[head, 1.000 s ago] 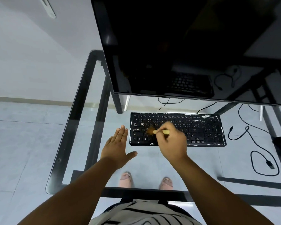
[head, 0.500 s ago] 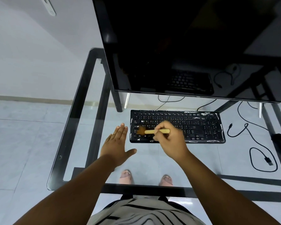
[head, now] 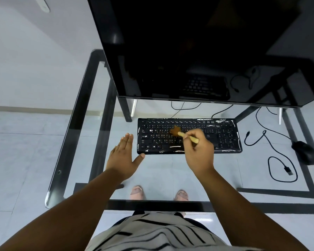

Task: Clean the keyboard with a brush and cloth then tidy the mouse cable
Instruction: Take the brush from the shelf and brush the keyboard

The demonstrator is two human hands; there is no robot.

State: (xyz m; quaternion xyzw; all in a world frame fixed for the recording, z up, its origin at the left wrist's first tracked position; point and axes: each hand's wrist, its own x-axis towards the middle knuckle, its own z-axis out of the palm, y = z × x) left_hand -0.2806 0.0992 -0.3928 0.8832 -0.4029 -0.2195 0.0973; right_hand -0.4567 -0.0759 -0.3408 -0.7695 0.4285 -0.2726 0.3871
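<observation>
A black keyboard [head: 223, 136] lies on the glass desk below the monitor. My right hand [head: 199, 151] grips a small brush [head: 181, 134] with a pale wooden handle; its brown bristles press on the keys left of the middle. My left hand [head: 122, 157] rests flat on the glass with fingers apart, just left of the keyboard, holding nothing. The black mouse [head: 303, 151] sits at the far right, and its loose cable [head: 277, 163] loops over the glass beside it. No cloth is in view.
A large dark monitor [head: 198, 48] fills the top and reflects the keyboard. The glass desk [head: 76, 134] has a black frame, with its left rim near my left hand. More cables [head: 221, 110] run behind the keyboard. My feet show through the glass.
The brush has swept from the keyboard's left end back right and up to the upper key rows. My left hand has stayed flat on the glass.
</observation>
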